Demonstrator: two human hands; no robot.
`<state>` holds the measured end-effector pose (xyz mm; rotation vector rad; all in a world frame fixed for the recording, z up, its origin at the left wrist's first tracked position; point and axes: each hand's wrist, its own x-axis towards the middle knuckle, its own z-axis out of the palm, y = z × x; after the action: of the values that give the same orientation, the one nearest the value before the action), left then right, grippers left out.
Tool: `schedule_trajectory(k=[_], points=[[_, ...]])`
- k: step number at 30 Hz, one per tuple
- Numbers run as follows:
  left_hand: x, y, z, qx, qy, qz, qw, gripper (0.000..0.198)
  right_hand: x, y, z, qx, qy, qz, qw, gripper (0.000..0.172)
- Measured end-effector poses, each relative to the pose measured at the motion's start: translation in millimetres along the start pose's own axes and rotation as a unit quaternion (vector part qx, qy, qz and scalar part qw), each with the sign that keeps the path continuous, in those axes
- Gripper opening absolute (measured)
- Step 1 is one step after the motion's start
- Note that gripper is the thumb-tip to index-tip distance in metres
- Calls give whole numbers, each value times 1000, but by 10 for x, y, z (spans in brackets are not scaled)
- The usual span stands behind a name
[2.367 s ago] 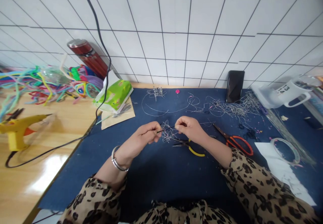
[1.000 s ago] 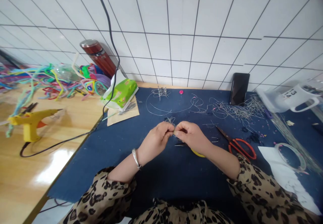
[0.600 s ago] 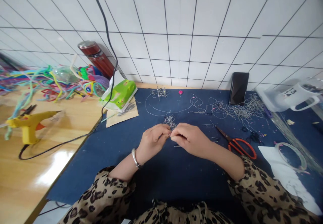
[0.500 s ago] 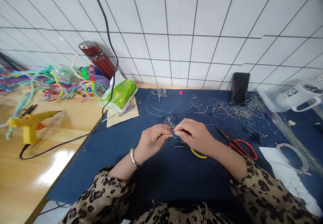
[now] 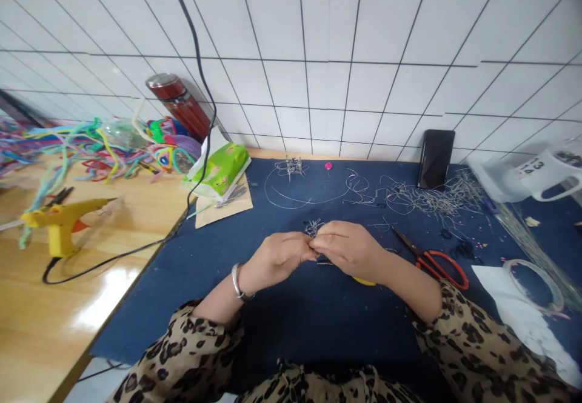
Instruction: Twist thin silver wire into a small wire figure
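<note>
White-tiled wall; dark blue cloth surface (image 5: 273,330).
Between left hand (image 5: 279,257) and right hand (image 5: 350,248), fingertips touching, a small tangled silver wire cluster (image 5: 313,228) is pinched; it protrudes wallward, equally near both.

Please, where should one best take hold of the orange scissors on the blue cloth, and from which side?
Grip the orange handle loops of the scissors, coming from the near right: they lie flat, blades pointing up-left toward the right hand, which pinches the wire cluster with the left hand.
</note>
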<state>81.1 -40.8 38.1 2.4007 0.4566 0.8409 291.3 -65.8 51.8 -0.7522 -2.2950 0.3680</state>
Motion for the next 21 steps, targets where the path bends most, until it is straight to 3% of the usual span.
schedule_trajectory(k=[7,13,16,21], points=[[23,10,-20,-164,-16,-92,982,11,45,3,-24,95,-15,34,995,17],[36,18,-65,-256,-48,-100,960,12,63,-44,38,158,3,98,983,14],[21,-3,-44,-323,-65,-125,936,10,89,-65,18,193,-5,118,974,13],[1,-35,22,-425,7,-210,880,10,104,-95,-6,189,12,156,969,10]])
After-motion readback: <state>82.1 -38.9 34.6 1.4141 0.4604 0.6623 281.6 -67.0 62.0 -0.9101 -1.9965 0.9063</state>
